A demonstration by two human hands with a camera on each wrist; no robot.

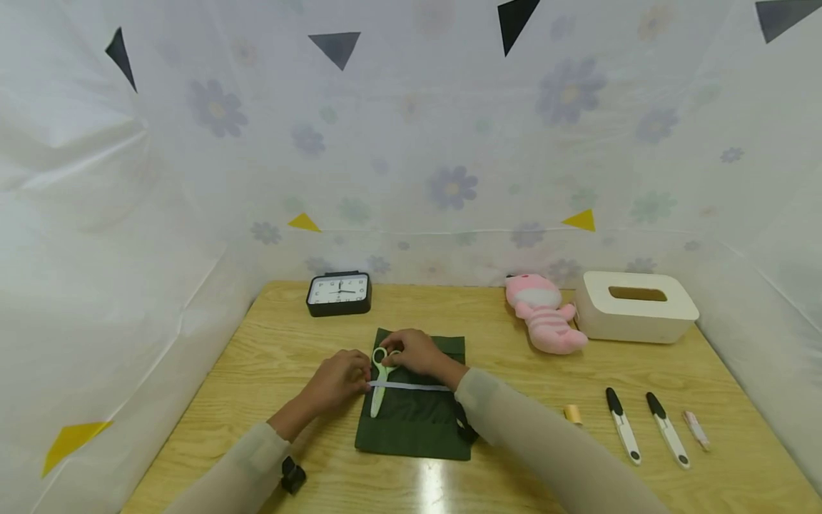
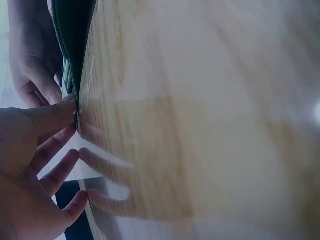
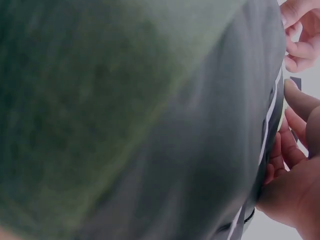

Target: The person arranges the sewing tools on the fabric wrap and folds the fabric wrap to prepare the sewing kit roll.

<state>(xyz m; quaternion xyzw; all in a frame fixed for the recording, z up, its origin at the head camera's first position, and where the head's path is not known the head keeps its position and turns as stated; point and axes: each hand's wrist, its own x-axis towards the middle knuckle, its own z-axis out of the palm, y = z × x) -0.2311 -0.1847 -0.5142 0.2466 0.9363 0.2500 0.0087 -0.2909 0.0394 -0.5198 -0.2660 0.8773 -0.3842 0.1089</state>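
Find the pale green scissors (image 1: pixel 382 374) near the left edge of the dark green cloth wrap (image 1: pixel 411 437), spread out on the wooden bench (image 1: pixel 302 343), with loops toward the far side and blades toward the near side, and with the narrow white strip (image 1: pixel 417 387) crossing over them. Expect light, rigid handling, judging by the slim build and the plastic look of the loops: probably not fragile, perhaps a little slippery on the smooth faces, and likely to swivel if held by one loop only. Best to take hold at both loops or just below, around the joint, well clear of the tips. Expect the opposite from the wrap: soft, limp, apt to wrinkle or slide, so best pinched at the edge and drawn taut. Treat the strip likewise as thin and flexible, apt to bend rather than push. For the right hand (image 1: pixel 414 352), note curled fingers, with thumb and fingertips nearly together, pinching the scissors at the right loop. For the left hand (image 1: pixel 336 382), note thumb and forefinger brought together on the left edge of the wrap, by the end of the strip, with the other fingers loosely spread. Cannot tell about any hold on the strip itself.
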